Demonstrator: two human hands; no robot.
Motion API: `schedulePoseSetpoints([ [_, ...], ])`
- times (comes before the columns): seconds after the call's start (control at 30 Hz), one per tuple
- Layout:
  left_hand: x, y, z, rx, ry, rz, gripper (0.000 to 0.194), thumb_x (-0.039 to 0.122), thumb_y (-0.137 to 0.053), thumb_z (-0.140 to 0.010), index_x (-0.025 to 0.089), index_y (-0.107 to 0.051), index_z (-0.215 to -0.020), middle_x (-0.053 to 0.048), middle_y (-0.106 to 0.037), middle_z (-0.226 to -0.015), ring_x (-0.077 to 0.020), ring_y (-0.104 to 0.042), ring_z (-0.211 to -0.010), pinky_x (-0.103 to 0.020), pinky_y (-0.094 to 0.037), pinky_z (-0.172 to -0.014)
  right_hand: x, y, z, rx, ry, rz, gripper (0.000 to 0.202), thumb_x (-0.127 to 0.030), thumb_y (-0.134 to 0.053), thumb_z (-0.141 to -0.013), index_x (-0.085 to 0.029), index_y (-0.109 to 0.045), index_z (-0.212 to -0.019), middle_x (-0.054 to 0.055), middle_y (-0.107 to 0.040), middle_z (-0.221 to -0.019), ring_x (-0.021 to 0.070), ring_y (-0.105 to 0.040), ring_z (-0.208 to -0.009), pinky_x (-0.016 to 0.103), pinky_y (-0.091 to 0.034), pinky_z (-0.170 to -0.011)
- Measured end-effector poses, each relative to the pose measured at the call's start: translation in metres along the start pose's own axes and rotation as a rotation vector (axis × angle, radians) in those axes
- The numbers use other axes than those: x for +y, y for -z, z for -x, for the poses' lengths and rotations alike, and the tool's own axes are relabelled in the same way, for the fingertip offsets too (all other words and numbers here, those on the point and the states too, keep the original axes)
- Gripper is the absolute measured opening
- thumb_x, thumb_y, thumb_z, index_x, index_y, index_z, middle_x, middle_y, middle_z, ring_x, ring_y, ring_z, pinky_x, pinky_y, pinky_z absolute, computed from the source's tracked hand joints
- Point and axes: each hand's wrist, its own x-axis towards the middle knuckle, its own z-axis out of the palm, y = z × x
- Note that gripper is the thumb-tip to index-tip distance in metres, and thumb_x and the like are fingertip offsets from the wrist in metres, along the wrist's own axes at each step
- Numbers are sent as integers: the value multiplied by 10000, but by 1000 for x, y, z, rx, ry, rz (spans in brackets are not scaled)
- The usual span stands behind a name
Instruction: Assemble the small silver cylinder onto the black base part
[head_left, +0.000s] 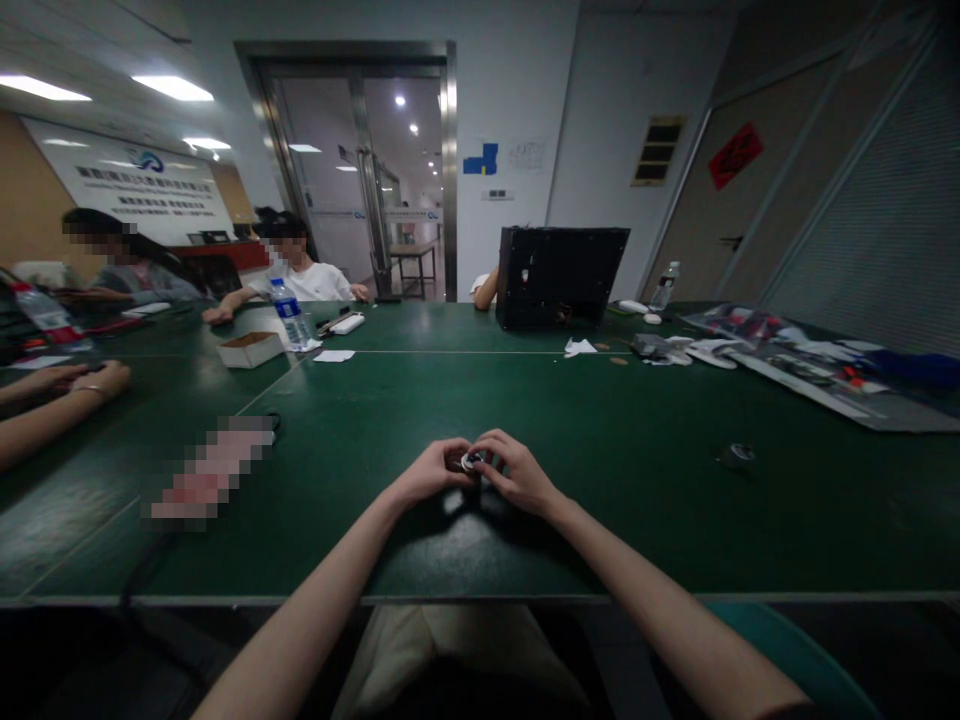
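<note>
My left hand (431,472) is closed, its thumb and fingers curled round a small white-and-dark round object (470,461) a little above the green table. From the other side my right hand (516,474) pinches the same object with its fingertips. The fingers cover much of it, and it is too small to tell its kind. Farther right on the table lies a small clear-and-dark item (740,453).
The green table (360,400) carries a blurred-out strip (214,470) with a cable at left. Behind stand a small open box (251,350), a blue-capped bottle (289,312) and a black case (562,278). A cluttered board (817,385) lies right. Another person's hands (94,380) rest far left.
</note>
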Motion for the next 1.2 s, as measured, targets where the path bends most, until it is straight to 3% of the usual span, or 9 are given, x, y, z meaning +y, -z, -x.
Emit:
schedulePoseSetpoints([
  [0.53,3,0,3,-65,2,-47,318,114,-725,-611,124,-601,-904,20,-585,-776,-118,-544,-710,-225,-406,-694,-3,0,-2,28,-11,-10,108,-221,-546,-867,-185,-646,-887,50,-578,-905,132,-559,-749,230,-450,-634],
  [0.87,-1,5,2,-61,-3,-69,353,85,-705,-609,119,-598,-944,-3,-610,-836,-140,-559,-764,-251,-415,-748,4,14,-31,-191,-19,15,35,-194,-643,-773,-167,-656,-790,9,-615,-754,108,-551,-631,203,-419,-575],
  [1.03,2,4,5,-30,-15,-93,440,116,-703,-622,147,-550,-1033,-15,-597,-921,-161,-563,-854,-259,-417,-778,5,6,-27,-111,-34,21,46,-201,-615,-792,-162,-636,-802,21,-603,-776,116,-547,-663,213,-423,-597],
  [1.2,0,2,4,58,-3,-179,372,139,-750,-578,152,-529,-877,43,-538,-756,-118,-509,-701,-216,-391,-641,3,0,-20,-60,-32,0,35,-191,-606,-794,-159,-617,-802,17,-593,-779,103,-544,-628,208,-416,-574],
])
